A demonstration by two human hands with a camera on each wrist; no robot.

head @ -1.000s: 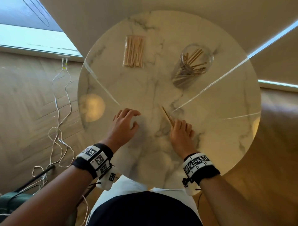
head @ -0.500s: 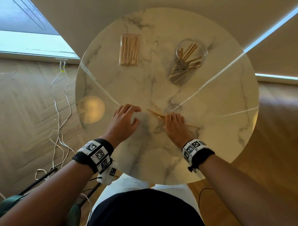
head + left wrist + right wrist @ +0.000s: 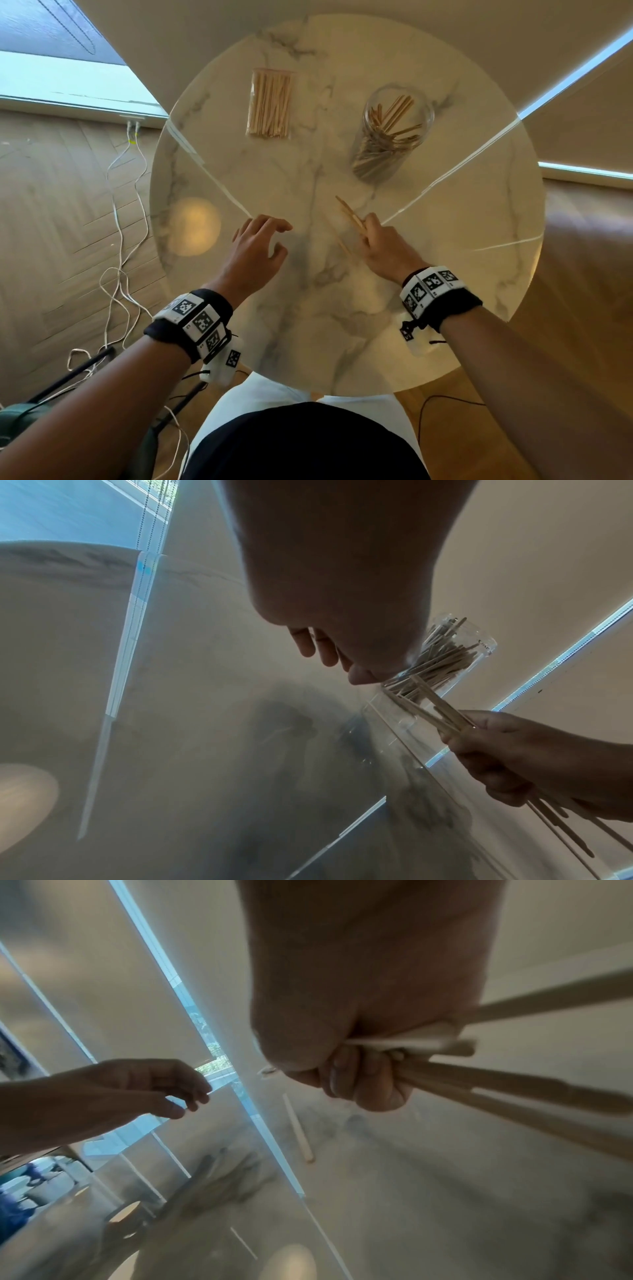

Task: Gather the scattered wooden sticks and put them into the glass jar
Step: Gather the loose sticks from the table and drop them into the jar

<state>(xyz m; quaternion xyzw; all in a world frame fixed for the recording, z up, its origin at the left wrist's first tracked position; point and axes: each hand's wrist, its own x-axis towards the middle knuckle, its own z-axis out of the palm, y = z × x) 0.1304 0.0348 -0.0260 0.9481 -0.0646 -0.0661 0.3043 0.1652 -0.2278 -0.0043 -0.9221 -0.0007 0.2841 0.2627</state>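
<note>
A small bundle of thin pale wooden sticks is clenched in the right hand, whose fingers curl tightly round them; the stick ends jut out past both sides of the fist, toward the jar on one side and back toward the person on the other. One more pale wooden stick lies flat on the tabletop just below that fist. The left hand hovers beside it over the middle of the table, fingers loosely bent and holding nothing, a bare stretch of marble between the two hands.

Beyond the right hand, well inside the far right part of the top, stands the clear round glass jar, upright and open-mouthed, already packed with many wooden sticks leaning at mixed angles, some tips rising above the rim. The surface between the fist and the jar is free. To the jar's left, apart from it, lies a flat clear plastic packet of wooden sticks, its sticks lying side by side.

All of this rests on a round white marble-patterned table, with wide bare margins toward its near and right edges. White cables trail over the wooden floor on the left.
</note>
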